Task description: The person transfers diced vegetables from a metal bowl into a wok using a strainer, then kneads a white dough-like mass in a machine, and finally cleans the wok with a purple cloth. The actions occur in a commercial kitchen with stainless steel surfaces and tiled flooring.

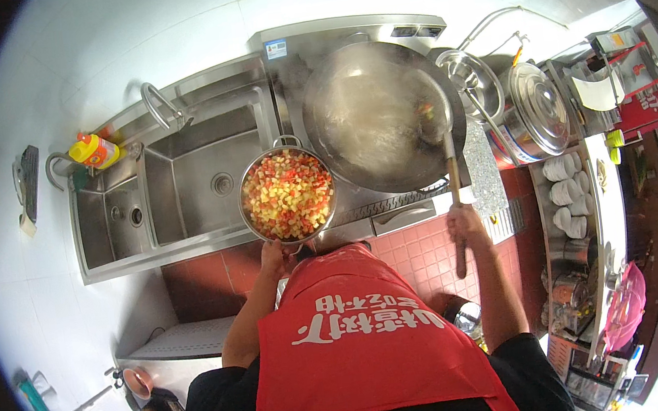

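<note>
My right hand (466, 226) is closed round the wooden handle of a large ladle (438, 123), whose bowl sits inside the right side of a big wok (317, 103). A few diced pieces show in that bowl. Steam rises from cloudy, moving liquid in the wok and blurs part of it. My left hand (273, 259) grips the near loop handle of a round metal colander or pot (241, 198), at the wok's left over the sink edge. Red and yellow diced pieces (288, 195) fill the round vessel. I cannot tell whether its base rests on the rim.
A steel double sink (180, 180) with a faucet (156, 106) lies left; a yellow bottle (93, 151) stands behind it. Right of the wok are a metal bowl (489, 87), a lidded pot (540, 108) and stacked white bowls (565, 191) on a shelf.
</note>
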### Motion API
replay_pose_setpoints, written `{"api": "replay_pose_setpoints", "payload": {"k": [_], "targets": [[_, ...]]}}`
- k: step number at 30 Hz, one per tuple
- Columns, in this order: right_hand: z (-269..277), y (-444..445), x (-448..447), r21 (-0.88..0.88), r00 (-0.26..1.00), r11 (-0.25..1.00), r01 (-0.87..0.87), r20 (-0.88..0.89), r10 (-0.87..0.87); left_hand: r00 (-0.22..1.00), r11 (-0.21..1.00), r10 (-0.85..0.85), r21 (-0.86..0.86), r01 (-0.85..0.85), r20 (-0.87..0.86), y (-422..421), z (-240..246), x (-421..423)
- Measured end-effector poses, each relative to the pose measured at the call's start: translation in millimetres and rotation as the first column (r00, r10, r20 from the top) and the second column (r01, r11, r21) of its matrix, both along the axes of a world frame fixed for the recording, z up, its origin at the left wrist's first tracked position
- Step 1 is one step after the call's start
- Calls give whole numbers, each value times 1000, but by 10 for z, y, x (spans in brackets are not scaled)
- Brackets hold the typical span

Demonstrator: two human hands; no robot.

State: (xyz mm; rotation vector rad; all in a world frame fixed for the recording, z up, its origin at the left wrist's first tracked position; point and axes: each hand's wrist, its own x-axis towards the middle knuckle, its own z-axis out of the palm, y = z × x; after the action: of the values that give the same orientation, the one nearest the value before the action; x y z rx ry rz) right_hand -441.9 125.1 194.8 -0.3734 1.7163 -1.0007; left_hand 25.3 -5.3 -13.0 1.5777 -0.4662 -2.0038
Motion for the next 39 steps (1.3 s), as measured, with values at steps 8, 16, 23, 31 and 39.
{"api": "replay_pose_setpoints", "payload": {"k": [8, 16, 23, 31, 39], "targets": [[-45, -266, 1135, 56, 715, 990, 133, 686, -135, 1000, 993, -20, -115, 18, -19, 35, -81, 56], [88, -389, 1077, -20, 83, 951, 307, 997, -6, 998, 999, 33, -15, -32, 49, -2, 362, -121], [994, -164, 669, -318, 364, 911, 265, 907, 211, 996, 998, 67, -16, -66, 62, -3, -27, -60], [1701, -15, 550, -614, 499, 759, 217, 738, 454, 993, 998, 69, 3, -69, 94, -6, 397, -144], [917, 479, 664, -181, 470, 923, 339, 883, 1, 995, 995, 84, -66, -81, 49, 40, 372, -139]]}}
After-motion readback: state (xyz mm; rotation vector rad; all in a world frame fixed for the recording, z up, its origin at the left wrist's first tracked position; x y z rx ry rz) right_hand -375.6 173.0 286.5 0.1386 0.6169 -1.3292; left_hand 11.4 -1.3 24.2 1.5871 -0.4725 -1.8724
